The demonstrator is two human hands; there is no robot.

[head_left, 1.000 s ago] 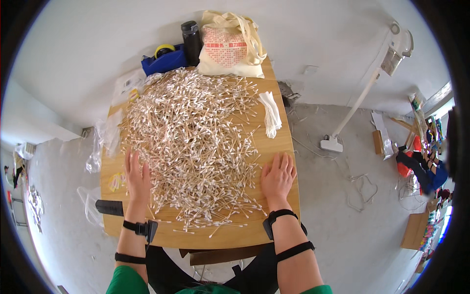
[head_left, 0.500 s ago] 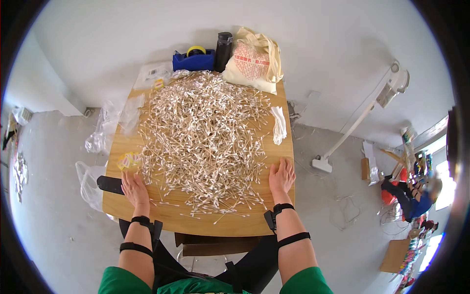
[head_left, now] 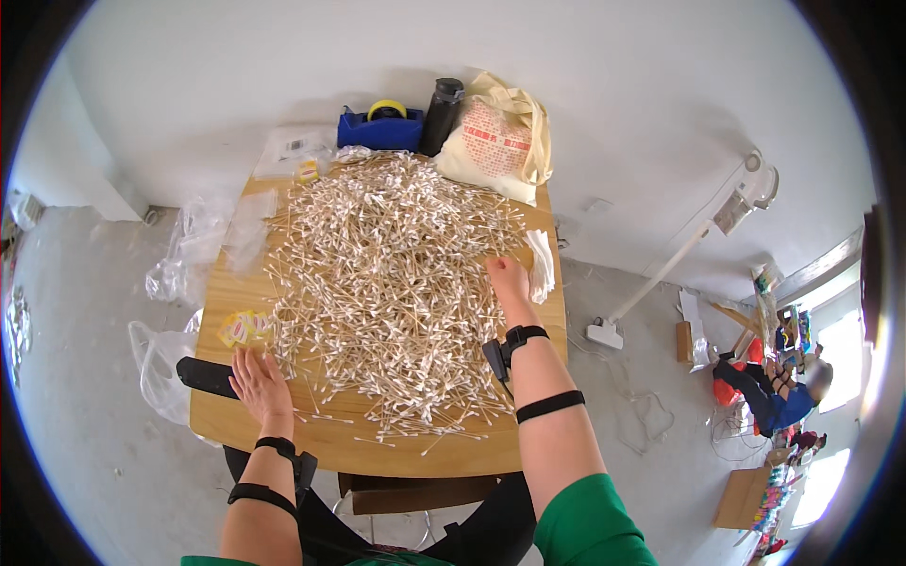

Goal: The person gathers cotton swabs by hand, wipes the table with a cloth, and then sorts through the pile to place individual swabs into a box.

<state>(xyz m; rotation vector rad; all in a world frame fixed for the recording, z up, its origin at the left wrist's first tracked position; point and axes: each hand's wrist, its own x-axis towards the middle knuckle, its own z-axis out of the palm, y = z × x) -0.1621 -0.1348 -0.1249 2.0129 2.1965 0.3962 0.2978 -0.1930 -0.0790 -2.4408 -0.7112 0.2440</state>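
A wide heap of cotton swabs with white tips and pale sticks covers the middle of the wooden table. Beside the heap's lower left edge, my left hand lies flat with its fingers spread, holding nothing. Its fingertips are near yellow-and-clear printed packets and the end of a black strap-like piece. My right hand is at the heap's right edge, fingers curled in; whatever they pinch, if anything, is hidden. Close to its right lies a folded white cloth-like bundle.
Along the wall stand a blue tape dispenser, a black bottle and a cream tote bag. Clear plastic bags hang at the left edge. A white stick vacuum leans right; a person sits far right.
My right hand has left the table's right edge, moving forward and left to the swabs, and its fingers have curled. My left hand stays flat in nearly the same place. The view has shifted slightly.
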